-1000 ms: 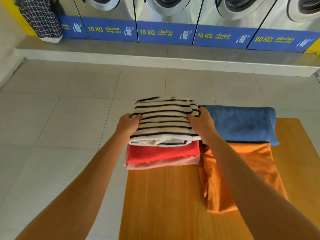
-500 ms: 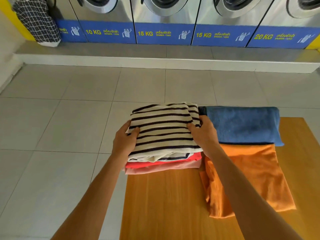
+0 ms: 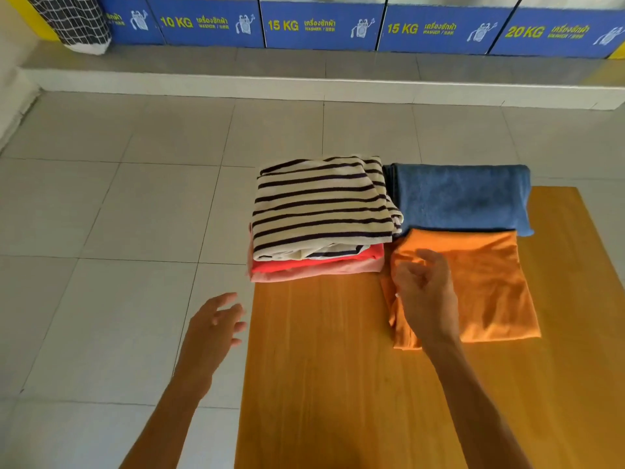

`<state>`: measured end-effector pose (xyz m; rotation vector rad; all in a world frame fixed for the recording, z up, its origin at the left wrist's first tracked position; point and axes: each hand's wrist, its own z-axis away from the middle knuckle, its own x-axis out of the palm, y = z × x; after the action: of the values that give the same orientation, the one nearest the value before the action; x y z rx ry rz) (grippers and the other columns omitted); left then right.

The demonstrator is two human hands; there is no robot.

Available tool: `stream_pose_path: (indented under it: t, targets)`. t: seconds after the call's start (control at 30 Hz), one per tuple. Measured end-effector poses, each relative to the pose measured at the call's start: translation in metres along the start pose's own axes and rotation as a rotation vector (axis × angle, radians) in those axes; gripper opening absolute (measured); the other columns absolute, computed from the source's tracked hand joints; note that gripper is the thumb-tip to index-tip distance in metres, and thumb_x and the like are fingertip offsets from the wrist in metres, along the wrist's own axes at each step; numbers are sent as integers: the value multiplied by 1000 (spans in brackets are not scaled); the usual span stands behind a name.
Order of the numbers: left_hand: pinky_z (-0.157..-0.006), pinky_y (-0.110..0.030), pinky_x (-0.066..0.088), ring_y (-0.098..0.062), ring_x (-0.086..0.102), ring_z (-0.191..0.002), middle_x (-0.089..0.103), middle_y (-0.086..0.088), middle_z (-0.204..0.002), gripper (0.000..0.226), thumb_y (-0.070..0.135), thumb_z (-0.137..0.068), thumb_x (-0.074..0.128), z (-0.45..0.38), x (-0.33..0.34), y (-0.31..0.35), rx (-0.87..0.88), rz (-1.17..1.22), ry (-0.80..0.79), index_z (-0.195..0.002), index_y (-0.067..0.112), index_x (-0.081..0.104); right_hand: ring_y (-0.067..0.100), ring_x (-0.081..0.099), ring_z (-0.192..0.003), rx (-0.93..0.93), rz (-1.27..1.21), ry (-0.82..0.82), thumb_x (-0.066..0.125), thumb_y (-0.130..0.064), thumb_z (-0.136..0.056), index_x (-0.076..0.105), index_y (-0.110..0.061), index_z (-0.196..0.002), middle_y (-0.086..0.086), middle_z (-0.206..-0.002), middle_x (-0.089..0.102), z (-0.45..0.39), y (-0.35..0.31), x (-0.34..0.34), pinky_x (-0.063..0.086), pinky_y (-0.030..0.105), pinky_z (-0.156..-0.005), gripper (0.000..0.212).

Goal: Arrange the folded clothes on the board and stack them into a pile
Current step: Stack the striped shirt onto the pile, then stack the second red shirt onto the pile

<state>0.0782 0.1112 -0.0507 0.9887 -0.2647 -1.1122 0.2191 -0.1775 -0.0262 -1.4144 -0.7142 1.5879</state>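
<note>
Both forearms bare; no sleeves or jewellery.

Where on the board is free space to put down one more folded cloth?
The near half of the wooden board is bare, below the striped pile and left of the orange cloth. The far edge is crowded: the pile, the blue towel and the orange cloth touch.

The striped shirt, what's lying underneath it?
Under the striped shirt lies a folded red garment, then a pale pink one, resting on the wooden board. Only their front edges show; the rest is covered.
</note>
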Motion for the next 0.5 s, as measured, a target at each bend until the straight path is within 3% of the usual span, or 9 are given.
stream_pose_path:
  t: [0.07, 0.17, 0.3, 0.43, 0.5]
  targets:
    - [-68, -27, 59, -22, 73, -92, 74, -5, -103, 15, 22, -97, 59, 33, -8, -23, -38, -48, -1, -110, 23, 66, 5, 70, -73, 16, 28, 11, 64, -28, -94, 51, -30, -124, -7, -95, 73, 33, 21, -13, 58, 34, -60, 33]
    - [-81, -36, 59, -19, 71, -96, 73, -1, -106, 16, 27, -97, 57, 78, -11, -51, -43, -240, -32, -111, 25, 66, 26, 71, -83, 92, 127, -67, 63, -22, -94, 56, -20, -124, 3, -96, 75, 86, 46, -29, 57, 47, -79, 31]
    - [-94, -45, 55, -21, 66, -107, 69, 0, -118, 24, 33, -97, 56, 131, -15, -81, -27, -435, -60, -119, 25, 64, 25, 72, -87, 129, 256, -242, 61, -16, -94, 60, -18, -121, 4, -95, 76, 157, 71, -46, 54, 38, -82, 27]
    - [-77, -19, 49, -9, 62, -94, 68, 8, -110, 22, 38, -95, 56, 167, -18, -107, 21, -462, -15, -114, 30, 65, 16, 70, -92, 153, 297, -460, 60, -18, -97, 64, -14, -117, 3, -106, 74, 206, 89, -59, 47, 13, -68, 20]
    - [-72, -13, 42, -8, 62, -94, 67, 10, -106, 23, 40, -94, 58, 184, -20, -116, 45, -439, 32, -112, 29, 66, 14, 69, -97, 160, 326, -540, 61, -29, -98, 65, -15, -114, -1, -109, 72, 224, 94, -65, 48, 18, -75, 22]
